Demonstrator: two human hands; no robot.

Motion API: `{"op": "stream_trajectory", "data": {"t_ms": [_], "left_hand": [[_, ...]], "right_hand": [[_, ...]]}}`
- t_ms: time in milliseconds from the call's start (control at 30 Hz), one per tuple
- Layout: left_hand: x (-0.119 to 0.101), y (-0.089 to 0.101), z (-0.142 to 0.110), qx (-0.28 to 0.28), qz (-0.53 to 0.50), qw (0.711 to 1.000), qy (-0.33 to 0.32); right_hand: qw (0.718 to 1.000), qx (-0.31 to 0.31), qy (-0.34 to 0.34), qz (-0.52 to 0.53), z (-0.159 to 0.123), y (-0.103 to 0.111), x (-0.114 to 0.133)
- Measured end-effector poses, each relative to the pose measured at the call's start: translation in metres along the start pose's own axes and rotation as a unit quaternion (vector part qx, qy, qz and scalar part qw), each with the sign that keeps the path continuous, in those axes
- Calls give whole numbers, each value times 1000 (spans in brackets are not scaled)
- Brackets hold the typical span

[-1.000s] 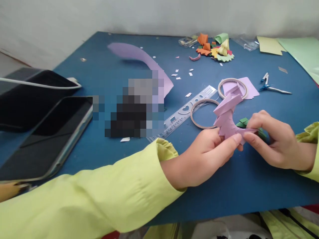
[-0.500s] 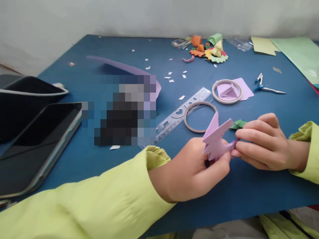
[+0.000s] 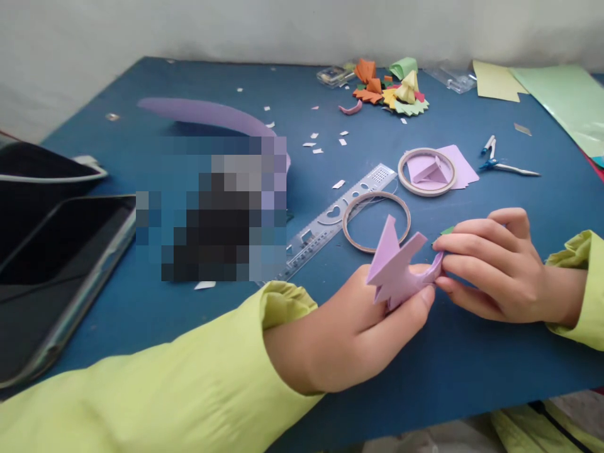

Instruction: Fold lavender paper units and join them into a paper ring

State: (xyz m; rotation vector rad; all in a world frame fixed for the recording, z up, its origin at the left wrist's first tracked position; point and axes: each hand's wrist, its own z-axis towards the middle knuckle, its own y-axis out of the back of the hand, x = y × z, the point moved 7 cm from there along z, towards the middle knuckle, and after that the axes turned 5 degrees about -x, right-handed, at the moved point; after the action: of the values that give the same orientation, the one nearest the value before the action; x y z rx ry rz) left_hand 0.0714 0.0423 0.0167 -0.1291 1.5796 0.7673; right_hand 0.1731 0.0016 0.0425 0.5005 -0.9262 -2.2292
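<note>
A folded lilac paper piece (image 3: 401,274), with pointed flaps on its left and a thin curved strip on its right, is held between both hands. My left hand (image 3: 358,333) pinches its lower part, thumb in front, the other fingers hidden behind. With thumb and fingertips closed, my right hand (image 3: 495,267) grips the end of the curved strip. Just behind the paper lies a tape roll (image 3: 346,233), partly over a clear plastic ruler (image 3: 306,245). Some green folded paper (image 3: 446,231) peeks out behind my right fingers.
Another tape roll (image 3: 402,179) rests on lilac paper squares (image 3: 465,167). Beyond are small scissors-like tool (image 3: 509,168), folded orange paper (image 3: 365,70) and green sheets (image 3: 557,94). A curled purple strip (image 3: 202,112) and a dark tablet-like device (image 3: 61,251) are at left; part is pixelated.
My right hand has shifted slightly left and up, and the curved strip now bends upward more. The paper piece has tilted and moved a little left; the whole view has shifted slightly.
</note>
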Motion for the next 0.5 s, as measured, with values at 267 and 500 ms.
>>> {"op": "stream_trajectory", "data": {"t_ms": [267, 500], "left_hand": [[-1, -3, 0, 30, 23, 999, -9], [3, -1, -1, 8, 42, 999, 11]], "right_hand": [[999, 0, 28, -33, 1, 0, 7], [1000, 18, 17, -15, 3, -1, 5]]}}
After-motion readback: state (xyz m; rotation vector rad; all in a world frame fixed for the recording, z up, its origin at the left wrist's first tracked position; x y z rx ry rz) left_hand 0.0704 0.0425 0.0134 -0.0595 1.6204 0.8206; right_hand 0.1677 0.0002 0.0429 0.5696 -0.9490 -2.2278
